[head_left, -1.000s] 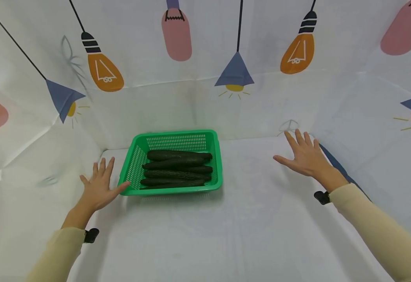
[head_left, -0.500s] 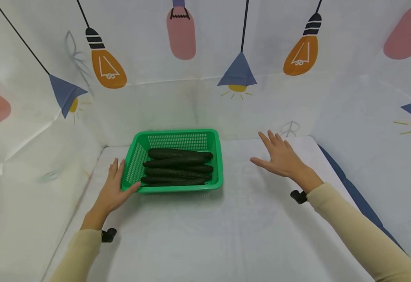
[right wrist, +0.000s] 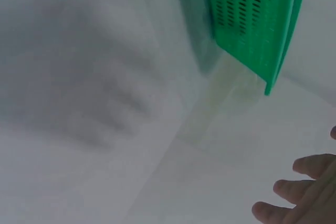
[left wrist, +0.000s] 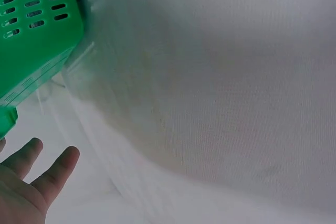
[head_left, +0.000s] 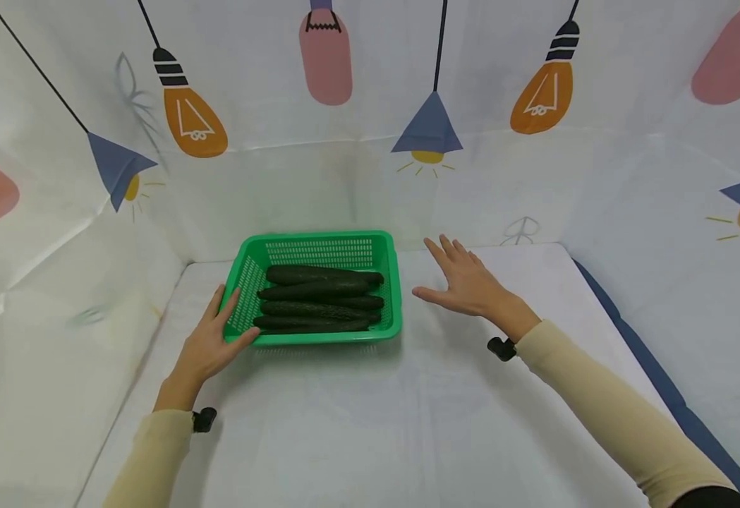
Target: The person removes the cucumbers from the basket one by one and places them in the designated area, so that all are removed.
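Observation:
A green plastic basket [head_left: 328, 339] with slotted walls stands on the white-covered table, holding several dark green cucumbers [head_left: 319, 290] laid side by side. At its left end my left hand [head_left: 207, 346] has its fingers spread; index finger and thumb overlap the rim in the head view. In the left wrist view, fingers [left wrist: 58, 174] of that hand show just below the basket's corner [left wrist: 47, 40]. My right hand [head_left: 468, 286] hovers over the table to the right of the basket, fingers extended, a gap between thumb and rim. Both hands are bare and hold nothing.
White sheeting [head_left: 357, 183] printed with lamps and bulbs rises behind the table and on both sides. A dark blue strip [head_left: 636, 353] runs along the table's right edge. Each wrist wears a small black device [head_left: 501, 348].
My right hand has moved left, closer to the basket. My left hand has moved right, its fingers now overlapping the basket's left rim. The basket and cucumbers stay put.

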A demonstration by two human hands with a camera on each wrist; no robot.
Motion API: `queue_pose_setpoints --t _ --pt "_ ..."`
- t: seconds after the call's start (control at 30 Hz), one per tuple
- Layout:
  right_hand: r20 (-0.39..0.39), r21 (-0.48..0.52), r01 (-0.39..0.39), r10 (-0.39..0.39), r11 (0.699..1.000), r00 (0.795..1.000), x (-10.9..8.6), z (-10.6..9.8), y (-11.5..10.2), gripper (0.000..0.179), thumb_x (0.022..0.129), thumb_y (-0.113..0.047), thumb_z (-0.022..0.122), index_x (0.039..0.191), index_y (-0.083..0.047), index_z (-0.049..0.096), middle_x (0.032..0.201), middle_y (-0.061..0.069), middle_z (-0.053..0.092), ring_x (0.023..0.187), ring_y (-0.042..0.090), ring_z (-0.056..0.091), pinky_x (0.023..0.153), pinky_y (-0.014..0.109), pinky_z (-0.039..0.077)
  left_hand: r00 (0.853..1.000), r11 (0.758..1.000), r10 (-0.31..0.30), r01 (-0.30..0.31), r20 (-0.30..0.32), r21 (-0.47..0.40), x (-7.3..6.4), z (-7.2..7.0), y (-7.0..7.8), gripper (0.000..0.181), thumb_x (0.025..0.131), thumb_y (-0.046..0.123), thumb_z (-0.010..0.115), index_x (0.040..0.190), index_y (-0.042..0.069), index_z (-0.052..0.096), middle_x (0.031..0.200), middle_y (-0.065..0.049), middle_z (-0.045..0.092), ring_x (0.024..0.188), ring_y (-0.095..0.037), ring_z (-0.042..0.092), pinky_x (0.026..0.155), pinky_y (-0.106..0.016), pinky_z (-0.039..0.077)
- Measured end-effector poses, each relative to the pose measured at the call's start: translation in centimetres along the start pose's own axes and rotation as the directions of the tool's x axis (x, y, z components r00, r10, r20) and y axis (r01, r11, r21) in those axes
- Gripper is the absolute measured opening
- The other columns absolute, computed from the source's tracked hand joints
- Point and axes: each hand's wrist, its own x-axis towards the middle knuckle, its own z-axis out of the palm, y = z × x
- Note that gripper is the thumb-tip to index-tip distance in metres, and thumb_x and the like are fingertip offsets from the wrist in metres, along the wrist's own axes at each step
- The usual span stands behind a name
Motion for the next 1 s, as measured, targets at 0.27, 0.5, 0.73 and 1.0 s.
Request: queue_pose_setpoints --t 0.27,0.5,0.73,1.0 --pt "0.057 0.181 0.067 -0.079 0.981 0.995 2.4 -0.7 -2.8 0.107 0.087 -0.068 0.067 0.168 -0.023 0.012 0.172 0.011 0.019 0.158 0.034 0.021 0.121 0.062 0.029 0.998 0.999 0.009 -0.011 -0.055 -0.035 0.0 0.5 -0.4 0.090 0.097 0.055 0.063 0.167 0.032 0.012 0.175 -0.008 0.000 0.148 -0.059 0.027 0.094 -0.083 0.037" --pt "0.098 0.261 0.107 -0.136 0.959 0.986 4.6 -1.4 -4.4 0.105 0.089 -0.064 0.068 0.167 -0.022 0.012 0.173 0.004 0.018 0.159 0.028 0.020 0.125 0.057 0.025 0.996 0.994 0.028 -0.037 -0.087 -0.101 0.0 0.8 -0.3 0.091 0.095 0.049 0.069 0.167 0.028 0.017 0.175 -0.009 0.005 0.152 -0.054 0.022 0.103 -0.084 0.028" --pt "0.105 0.326 0.146 -0.190 0.934 0.976 6.8 -0.9 -6.1 0.101 0.091 -0.058 0.068 0.167 -0.021 0.012 0.173 0.004 0.018 0.159 0.027 0.020 0.125 0.057 0.024 0.996 0.989 0.018 -0.031 -0.091 -0.146 0.2 0.9 -0.3 0.090 0.094 0.047 0.070 0.166 0.027 0.020 0.175 -0.004 0.003 0.155 -0.049 0.018 0.108 -0.082 0.026" --pt "0.107 0.372 0.165 -0.219 0.913 0.970 10.2 1.4 -7.5 0.099 0.092 -0.062 0.064 0.167 -0.027 0.010 0.173 0.000 0.016 0.160 0.024 0.019 0.126 0.055 0.025 0.994 0.984 0.018 -0.036 -0.105 -0.174 0.0 1.1 -0.2 0.087 0.093 0.044 0.072 0.165 0.027 0.025 0.175 -0.006 0.006 0.155 -0.050 0.018 0.106 -0.083 0.026"
